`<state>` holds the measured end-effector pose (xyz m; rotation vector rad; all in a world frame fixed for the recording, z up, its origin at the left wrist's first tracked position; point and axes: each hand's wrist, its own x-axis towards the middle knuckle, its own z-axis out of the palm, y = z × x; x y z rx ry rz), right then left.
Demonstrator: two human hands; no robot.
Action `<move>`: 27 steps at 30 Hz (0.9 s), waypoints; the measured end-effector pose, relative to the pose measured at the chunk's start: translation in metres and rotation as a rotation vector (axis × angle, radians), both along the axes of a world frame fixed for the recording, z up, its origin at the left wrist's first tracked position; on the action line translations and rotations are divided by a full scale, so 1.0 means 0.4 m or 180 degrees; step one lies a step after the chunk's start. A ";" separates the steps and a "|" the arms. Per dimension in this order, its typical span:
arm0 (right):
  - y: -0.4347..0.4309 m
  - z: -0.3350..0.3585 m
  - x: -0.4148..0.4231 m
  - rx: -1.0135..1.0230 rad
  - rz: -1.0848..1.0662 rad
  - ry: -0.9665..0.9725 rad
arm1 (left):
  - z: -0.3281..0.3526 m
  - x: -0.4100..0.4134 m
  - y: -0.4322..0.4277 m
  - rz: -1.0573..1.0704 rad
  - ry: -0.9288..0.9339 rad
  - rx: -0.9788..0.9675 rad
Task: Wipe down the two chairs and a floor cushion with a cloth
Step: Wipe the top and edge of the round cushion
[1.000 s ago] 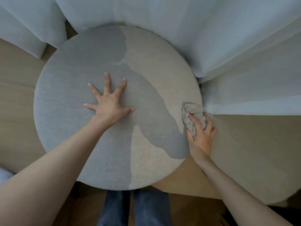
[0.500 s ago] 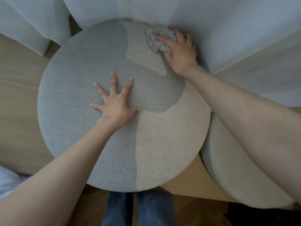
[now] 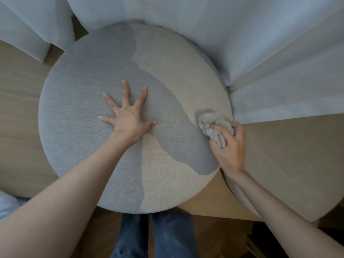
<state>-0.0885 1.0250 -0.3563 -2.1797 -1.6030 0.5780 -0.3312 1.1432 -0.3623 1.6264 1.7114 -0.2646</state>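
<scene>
Right grip [image 3: 230,146], cloth [image 3: 212,125] at cushion [image 3: 204,81] edge

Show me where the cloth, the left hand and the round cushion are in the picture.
cloth [image 3: 207,118]: head view, bunched part beyond the fingers.
left hand [image 3: 128,119]: head view, back of the hand.
cushion [image 3: 74,108]: head view, bare grey top left of the hand.

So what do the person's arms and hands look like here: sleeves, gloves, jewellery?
Both the left hand and right hand are bare: no gloves, rings, watch or bracelets in view. The forearms are uncovered to the frame edge, no sleeves visible. Fingernails look short, unpainted.
</scene>
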 end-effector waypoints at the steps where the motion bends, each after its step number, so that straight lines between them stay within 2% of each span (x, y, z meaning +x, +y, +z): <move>1: 0.051 0.010 -0.009 0.0188 0.0022 -0.0027 | -0.002 0.000 0.000 -0.0005 0.0001 -0.0001; 4: 0.252 0.019 -0.049 0.0284 0.0245 -0.0128 | -0.008 -0.002 -0.002 -0.0010 -0.0016 0.0018; 8: 0.534 -0.025 -0.142 -0.0036 0.1027 -0.0579 | -0.014 -0.001 -0.001 0.0035 0.0004 0.0027; 13: 0.651 -0.086 -0.174 -0.0172 0.1345 -0.0847 | -0.027 -0.008 0.001 0.0005 0.0033 0.0062; 16: 0.560 -0.087 -0.102 0.0099 0.1264 -0.0685 | -0.024 -0.005 0.001 -0.0017 0.0064 0.0052; 18: 0.426 -0.082 -0.056 0.0359 0.0928 -0.0568 | -0.017 -0.004 0.001 -0.0017 0.0079 0.0036; 20: 0.243 -0.076 -0.018 0.0480 0.0754 -0.0721 | -0.014 -0.003 0.001 -0.0002 0.0094 0.0013; 24: -0.060 -0.050 0.020 -0.0196 0.0516 -0.0417 | -0.007 0.000 0.002 0.0030 0.0094 0.0001; 27: -0.082 -0.015 0.011 -0.0307 0.0317 -0.0105 | -0.001 0.000 0.001 0.0014 0.0072 -0.0014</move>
